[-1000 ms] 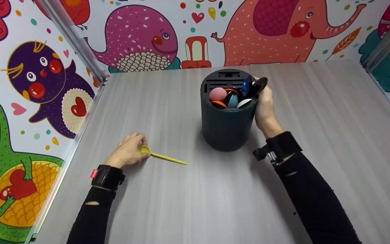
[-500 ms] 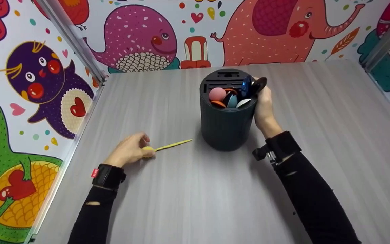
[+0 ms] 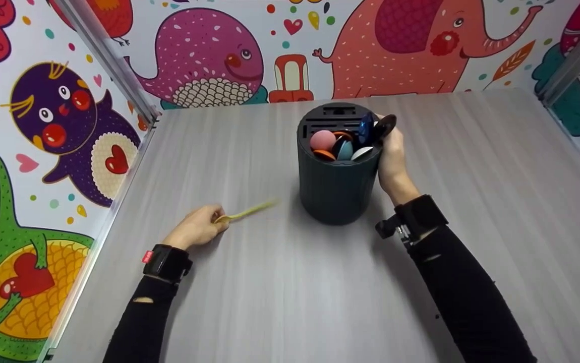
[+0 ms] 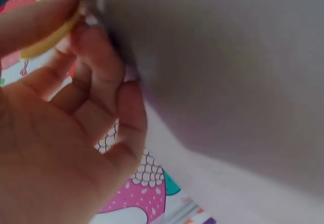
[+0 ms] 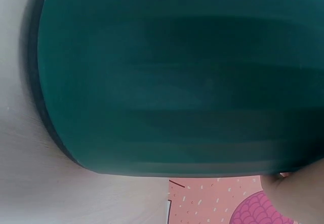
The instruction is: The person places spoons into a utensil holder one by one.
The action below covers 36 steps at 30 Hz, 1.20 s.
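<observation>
In the head view my left hand (image 3: 196, 227) is low over the table on the left and pinches a yellow spoon (image 3: 249, 211) at its bowl end. The thin handle points right and away, its tip blurred. The left wrist view shows thumb and fingertips on the yellow spoon's edge (image 4: 50, 41). A dark green cylindrical utensil holder (image 3: 338, 194) stands upright at centre right. My right hand (image 3: 395, 166) grips its right side near the rim; the fingers behind it are hidden. The holder's wall (image 5: 167, 82) fills most of the right wrist view.
Several rounded utensil ends stick out of the holder, among them a pink ball-shaped one (image 3: 323, 140) and a black one (image 3: 387, 125). Behind the slots is a dark lid part (image 3: 340, 109). Printed panels (image 3: 209, 55) border the grey table (image 3: 290, 302) at the back and sides.
The spoon's handle has swung from pointing right and toward me to pointing right and away. The left hand has shifted slightly to the right. The right hand and holder stay put.
</observation>
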Each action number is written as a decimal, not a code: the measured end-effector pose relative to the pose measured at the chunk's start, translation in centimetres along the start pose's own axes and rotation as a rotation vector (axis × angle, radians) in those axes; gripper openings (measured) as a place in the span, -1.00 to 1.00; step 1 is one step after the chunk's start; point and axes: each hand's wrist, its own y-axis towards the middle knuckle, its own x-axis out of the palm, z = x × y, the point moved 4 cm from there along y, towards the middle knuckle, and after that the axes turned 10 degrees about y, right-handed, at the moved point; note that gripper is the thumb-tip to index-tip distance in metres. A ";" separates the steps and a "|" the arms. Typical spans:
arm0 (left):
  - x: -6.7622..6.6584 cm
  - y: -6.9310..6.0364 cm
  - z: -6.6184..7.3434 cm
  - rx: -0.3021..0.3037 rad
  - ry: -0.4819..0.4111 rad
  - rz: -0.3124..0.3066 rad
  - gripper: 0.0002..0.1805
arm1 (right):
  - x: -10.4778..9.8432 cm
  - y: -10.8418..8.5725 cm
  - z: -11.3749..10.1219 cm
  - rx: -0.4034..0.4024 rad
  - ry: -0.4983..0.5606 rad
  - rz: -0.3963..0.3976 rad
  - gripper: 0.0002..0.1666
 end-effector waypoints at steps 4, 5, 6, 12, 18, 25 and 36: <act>-0.1 0.2 0.4 0.009 -0.041 0.026 -0.86 | 0.1 0.0 0.0 -0.001 -0.010 -0.007 -0.50; -0.3 0.2 0.5 0.008 -0.078 0.038 -0.87 | 0.1 0.1 0.0 -0.002 -0.010 -0.007 -0.50; -0.5 0.2 0.5 0.005 -0.122 0.058 -0.88 | 0.1 0.1 0.0 -0.001 -0.009 -0.006 -0.50; -2.5 0.5 0.8 0.016 -0.472 0.375 -0.85 | 0.1 0.1 -0.3 -0.006 -0.006 -0.003 -0.51; -3.7 0.5 1.3 0.073 -0.865 0.624 -0.90 | -0.1 0.1 -0.2 -0.005 -0.018 0.008 -0.49; -3.7 1.0 2.9 0.102 -1.069 0.635 -0.88 | -0.1 0.1 0.0 0.020 -0.009 -0.006 -0.52; -4.4 1.8 6.2 0.178 -1.237 0.612 -0.86 | -0.1 -0.1 -0.1 0.017 -0.010 0.010 -0.54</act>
